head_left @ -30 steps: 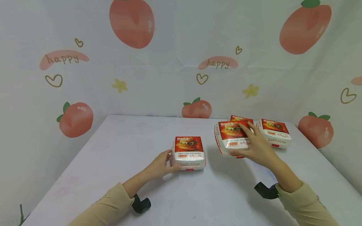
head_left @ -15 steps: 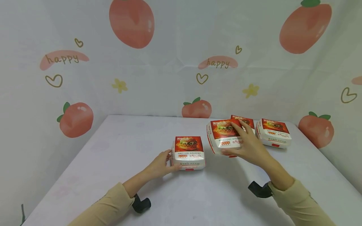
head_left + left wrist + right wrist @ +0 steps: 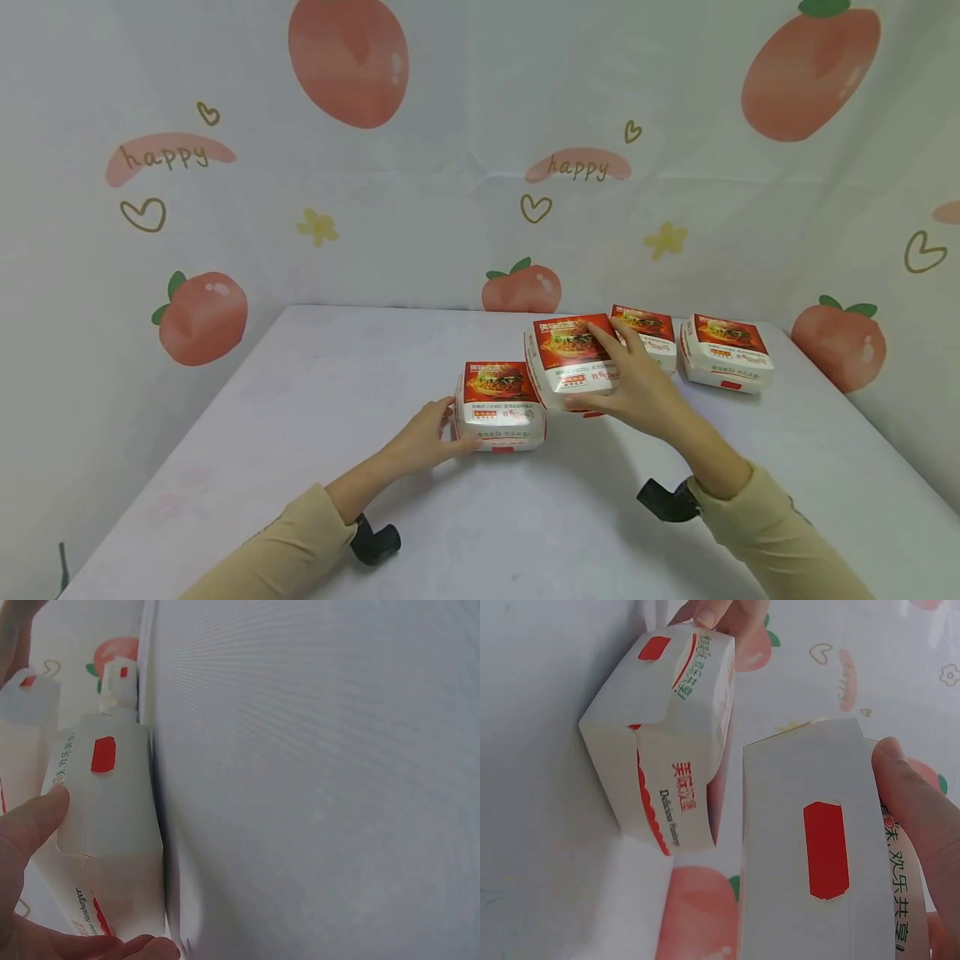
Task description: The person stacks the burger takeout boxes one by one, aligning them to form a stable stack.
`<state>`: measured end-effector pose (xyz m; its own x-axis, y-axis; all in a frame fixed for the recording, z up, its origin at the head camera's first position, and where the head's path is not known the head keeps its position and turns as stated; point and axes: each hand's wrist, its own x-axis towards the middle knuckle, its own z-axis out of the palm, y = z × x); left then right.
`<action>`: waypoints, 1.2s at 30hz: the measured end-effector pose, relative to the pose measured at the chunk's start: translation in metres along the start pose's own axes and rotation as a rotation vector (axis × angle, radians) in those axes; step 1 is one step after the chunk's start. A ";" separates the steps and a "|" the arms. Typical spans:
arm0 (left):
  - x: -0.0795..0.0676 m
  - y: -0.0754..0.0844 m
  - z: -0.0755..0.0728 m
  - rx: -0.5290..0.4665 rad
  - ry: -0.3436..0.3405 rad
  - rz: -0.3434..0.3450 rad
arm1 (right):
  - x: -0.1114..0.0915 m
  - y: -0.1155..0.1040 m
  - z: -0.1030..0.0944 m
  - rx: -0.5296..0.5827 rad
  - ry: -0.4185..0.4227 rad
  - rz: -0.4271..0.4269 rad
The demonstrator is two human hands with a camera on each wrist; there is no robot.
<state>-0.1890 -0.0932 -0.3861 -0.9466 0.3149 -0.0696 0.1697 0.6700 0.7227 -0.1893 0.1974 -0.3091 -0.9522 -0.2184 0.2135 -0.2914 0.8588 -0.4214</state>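
Observation:
In the head view a white and red burger box [image 3: 501,414] sits on the table, and my left hand [image 3: 422,439] holds it by its left side. The left wrist view has the thumb [image 3: 41,817] against its white front and the fingers around the near corner. My right hand [image 3: 647,395] grips a second burger box [image 3: 567,360] from its right side, thumb low on the front and fingers over the printed lid. This box is raised above the table, slightly tilted, its lower left corner overlapping the first box's right edge in the head view.
Two more burger boxes, one behind the right hand [image 3: 651,327] and another [image 3: 726,357] to its right, stand at the back right of the white table [image 3: 315,367]. A cloth backdrop [image 3: 420,208] with printed fruit hangs right behind the table's far edge.
My right hand has carried its burger box leftward, up to the one at my left hand, uncovering more of the box behind. The left hand and its box have stayed still.

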 end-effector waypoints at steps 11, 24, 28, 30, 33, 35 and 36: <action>0.000 0.000 0.000 0.002 -0.002 0.004 | 0.006 -0.010 0.012 0.042 -0.007 -0.020; 0.003 -0.002 0.001 -0.017 -0.001 0.000 | 0.008 -0.023 0.024 0.059 -0.023 -0.043; 0.003 -0.003 0.002 -0.019 0.001 0.000 | 0.009 -0.028 0.028 0.056 -0.016 -0.053; 0.003 -0.003 0.002 -0.023 0.001 -0.001 | 0.009 -0.029 0.031 0.054 -0.008 -0.057; 0.003 -0.003 0.002 -0.030 0.001 0.000 | 0.009 -0.031 0.034 0.055 0.001 -0.059; 0.003 -0.003 0.003 -0.030 0.000 0.001 | 0.010 -0.033 0.037 0.056 0.004 -0.060; 0.003 -0.003 0.003 -0.031 0.000 0.002 | 0.010 -0.034 0.038 0.061 0.002 -0.058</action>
<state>-0.1918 -0.0919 -0.3901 -0.9463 0.3159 -0.0683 0.1628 0.6485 0.7436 -0.1925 0.1489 -0.3260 -0.9335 -0.2656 0.2410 -0.3509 0.8152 -0.4608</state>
